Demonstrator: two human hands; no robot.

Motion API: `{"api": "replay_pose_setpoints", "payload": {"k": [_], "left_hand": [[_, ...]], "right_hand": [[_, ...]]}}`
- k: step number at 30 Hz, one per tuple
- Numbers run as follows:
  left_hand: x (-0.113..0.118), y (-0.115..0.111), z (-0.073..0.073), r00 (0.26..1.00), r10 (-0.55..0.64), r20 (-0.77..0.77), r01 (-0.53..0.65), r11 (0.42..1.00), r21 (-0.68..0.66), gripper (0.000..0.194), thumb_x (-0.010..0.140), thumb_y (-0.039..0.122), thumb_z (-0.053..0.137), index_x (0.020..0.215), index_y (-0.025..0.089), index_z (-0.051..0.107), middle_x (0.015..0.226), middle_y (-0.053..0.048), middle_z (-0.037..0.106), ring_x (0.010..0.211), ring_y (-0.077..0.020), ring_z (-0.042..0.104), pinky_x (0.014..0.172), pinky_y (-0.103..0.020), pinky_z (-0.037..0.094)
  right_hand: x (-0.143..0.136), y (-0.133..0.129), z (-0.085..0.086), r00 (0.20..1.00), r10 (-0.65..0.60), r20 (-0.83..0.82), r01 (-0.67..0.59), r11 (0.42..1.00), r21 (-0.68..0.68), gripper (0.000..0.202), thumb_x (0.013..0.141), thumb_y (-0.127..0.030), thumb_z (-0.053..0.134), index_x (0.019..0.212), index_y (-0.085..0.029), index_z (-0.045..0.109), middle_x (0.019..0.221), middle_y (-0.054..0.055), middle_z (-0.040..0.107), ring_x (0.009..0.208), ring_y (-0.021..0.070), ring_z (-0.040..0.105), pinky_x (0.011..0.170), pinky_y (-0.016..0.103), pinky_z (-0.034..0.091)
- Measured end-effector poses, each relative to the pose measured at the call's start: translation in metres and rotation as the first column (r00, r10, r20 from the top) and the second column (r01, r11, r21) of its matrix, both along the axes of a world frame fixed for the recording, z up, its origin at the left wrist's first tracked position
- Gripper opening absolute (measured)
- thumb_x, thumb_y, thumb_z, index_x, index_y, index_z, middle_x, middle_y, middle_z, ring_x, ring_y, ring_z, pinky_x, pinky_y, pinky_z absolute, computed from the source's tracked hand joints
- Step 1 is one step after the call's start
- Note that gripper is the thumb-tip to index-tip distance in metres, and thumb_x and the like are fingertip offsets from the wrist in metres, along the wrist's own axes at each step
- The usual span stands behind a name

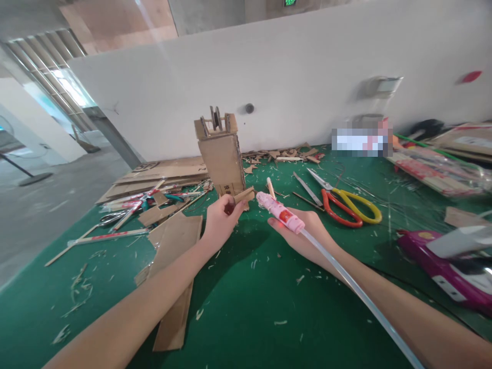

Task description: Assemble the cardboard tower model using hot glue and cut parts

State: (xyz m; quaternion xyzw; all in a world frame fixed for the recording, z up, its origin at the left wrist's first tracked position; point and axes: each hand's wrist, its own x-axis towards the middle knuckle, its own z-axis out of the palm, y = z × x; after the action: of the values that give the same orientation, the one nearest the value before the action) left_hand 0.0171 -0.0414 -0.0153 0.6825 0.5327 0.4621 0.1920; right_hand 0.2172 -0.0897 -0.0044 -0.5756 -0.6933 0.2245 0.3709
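My left hand pinches a small folded cardboard piece in front of a cardboard tower. In my right hand is a pink glue gun, its tip pointing left towards the small piece, with a long clear glue stick trailing from its back end. The cardboard tower stands upright just behind my left hand, with a spool-like wheel between two cardboard sides at its top. A long cut cardboard sheet lies partly under my left forearm.
Scissors with red and yellow handles lie right of my right hand. Further right is a purple and white device. Stacked cardboard, sticks and wrapped glue sticks lie at left. Cardboard scraps lie along the white wall.
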Motion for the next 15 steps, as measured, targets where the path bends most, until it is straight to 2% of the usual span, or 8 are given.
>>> {"api": "replay_pose_setpoints", "payload": {"k": [8,15], "left_hand": [[0.0011,-0.0007,0.0017,1.0,0.001,-0.015,-0.001,1.0,0.017,0.035,0.08,0.039,0.059,0.058,0.02,0.04,0.052,0.005,0.042,0.05,-0.0099,0.039,0.051,-0.023,0.032],[0.0009,-0.0016,0.0016,1.0,-0.004,-0.009,0.004,1.0,0.023,0.033,0.08,0.037,0.059,0.059,0.02,0.039,0.055,0.005,0.042,0.053,-0.0102,0.039,0.053,-0.023,0.033]], "right_hand": [[-0.0021,-0.0022,0.0004,0.997,-0.027,-0.065,0.031,0.998,0.055,0.038,0.077,-0.054,0.056,0.058,-0.023,0.045,0.051,-0.002,0.05,0.046,0.0117,0.041,0.049,0.025,0.033],[-0.0004,0.0006,0.0013,0.984,-0.096,-0.15,0.097,0.995,-0.001,0.031,0.077,-0.051,0.058,0.068,-0.021,0.055,0.055,-0.003,0.051,0.049,0.0121,0.043,0.049,0.025,0.036]]}}
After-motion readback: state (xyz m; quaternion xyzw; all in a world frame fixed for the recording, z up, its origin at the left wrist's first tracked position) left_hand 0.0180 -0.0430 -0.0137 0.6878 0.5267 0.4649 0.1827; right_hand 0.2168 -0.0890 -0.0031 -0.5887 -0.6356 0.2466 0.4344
